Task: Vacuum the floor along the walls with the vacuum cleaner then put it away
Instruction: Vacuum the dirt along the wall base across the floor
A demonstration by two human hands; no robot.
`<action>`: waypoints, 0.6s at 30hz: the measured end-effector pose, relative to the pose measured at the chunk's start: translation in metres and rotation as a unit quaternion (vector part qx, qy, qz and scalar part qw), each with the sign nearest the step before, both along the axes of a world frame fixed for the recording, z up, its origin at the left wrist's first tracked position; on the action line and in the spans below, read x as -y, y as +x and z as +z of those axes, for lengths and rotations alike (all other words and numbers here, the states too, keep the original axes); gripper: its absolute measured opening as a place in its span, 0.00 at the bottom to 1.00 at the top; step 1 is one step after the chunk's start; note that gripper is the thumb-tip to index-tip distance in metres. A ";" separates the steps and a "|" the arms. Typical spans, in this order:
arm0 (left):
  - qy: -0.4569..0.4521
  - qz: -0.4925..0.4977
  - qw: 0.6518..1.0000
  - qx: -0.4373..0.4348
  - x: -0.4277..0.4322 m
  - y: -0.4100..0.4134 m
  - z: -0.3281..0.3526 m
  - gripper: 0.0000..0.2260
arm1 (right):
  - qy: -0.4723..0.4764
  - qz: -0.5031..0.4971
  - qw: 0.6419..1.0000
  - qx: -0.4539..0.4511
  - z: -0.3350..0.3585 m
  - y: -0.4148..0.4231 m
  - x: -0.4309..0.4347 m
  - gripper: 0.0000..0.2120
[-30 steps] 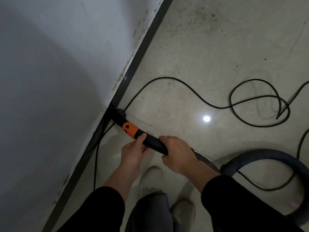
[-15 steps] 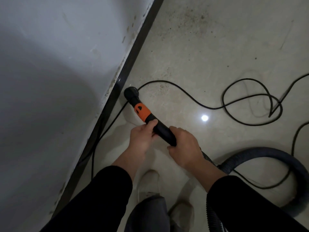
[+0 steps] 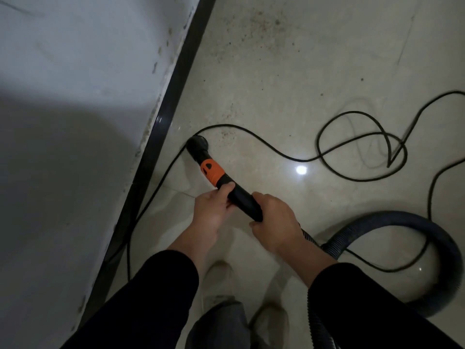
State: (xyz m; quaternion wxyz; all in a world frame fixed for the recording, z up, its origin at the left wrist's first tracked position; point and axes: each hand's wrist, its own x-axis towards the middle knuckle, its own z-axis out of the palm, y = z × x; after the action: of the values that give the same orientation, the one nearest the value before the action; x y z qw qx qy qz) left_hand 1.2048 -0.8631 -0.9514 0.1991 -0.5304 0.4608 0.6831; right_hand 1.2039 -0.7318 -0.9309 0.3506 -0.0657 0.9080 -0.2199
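The vacuum nozzle (image 3: 198,145) is a black tube with an orange collar (image 3: 211,173), its tip down on the pale tiled floor a little way off the dark skirting board (image 3: 166,127). My left hand (image 3: 211,212) grips the black tube just behind the collar. My right hand (image 3: 274,220) grips it further back, where the ribbed grey hose (image 3: 392,222) starts and loops off to the right. The vacuum's body is out of sight.
A thin black power cord (image 3: 352,144) curls in loops across the floor to the right and runs under the nozzle along the skirting. Dirt specks (image 3: 256,26) lie ahead near the white wall (image 3: 75,96). My shoes (image 3: 221,278) stand just behind the hands.
The nozzle has slid forward along the wall and out from the skirting board. Both hands kept their grip and moved with it.
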 end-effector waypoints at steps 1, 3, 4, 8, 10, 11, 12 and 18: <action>0.003 -0.002 1.000 0.000 -0.002 -0.004 0.000 0.07 | 0.003 -0.001 1.000 -0.001 0.000 -0.003 -0.002 0.10; 0.005 -0.007 1.000 0.002 -0.004 -0.010 -0.001 0.07 | 0.006 -0.006 1.000 -0.003 0.000 -0.007 -0.004 0.11; 0.005 -0.011 1.000 0.003 -0.005 -0.012 -0.001 0.07 | 0.007 -0.011 1.000 -0.003 0.000 -0.008 -0.006 0.11; 0.009 -0.033 0.999 0.007 -0.009 -0.015 0.001 0.07 | 0.007 -0.032 0.999 0.005 0.003 -0.006 -0.010 0.11; 0.011 -0.047 0.999 0.012 -0.013 -0.013 0.002 0.07 | 0.008 -0.040 0.999 0.010 0.005 -0.003 -0.014 0.11; 0.012 -0.053 0.998 0.014 -0.015 -0.012 0.003 0.07 | 0.008 -0.045 0.999 0.012 0.006 -0.001 -0.016 0.11; 0.014 -0.058 0.998 0.014 -0.018 -0.010 0.003 0.07 | 0.009 -0.049 0.999 0.014 0.007 0.001 -0.018 0.11; 0.025 -0.071 0.997 0.021 -0.028 -0.003 0.007 0.06 | 0.008 -0.063 0.998 0.022 0.012 0.012 -0.029 0.12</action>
State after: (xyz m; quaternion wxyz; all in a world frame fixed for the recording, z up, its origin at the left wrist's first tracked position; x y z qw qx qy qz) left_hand 1.2017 -0.8355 -0.9444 0.2699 -0.5059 0.4759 0.6669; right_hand 1.2162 -0.7029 -0.9185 0.3562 -0.0009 0.9041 -0.2360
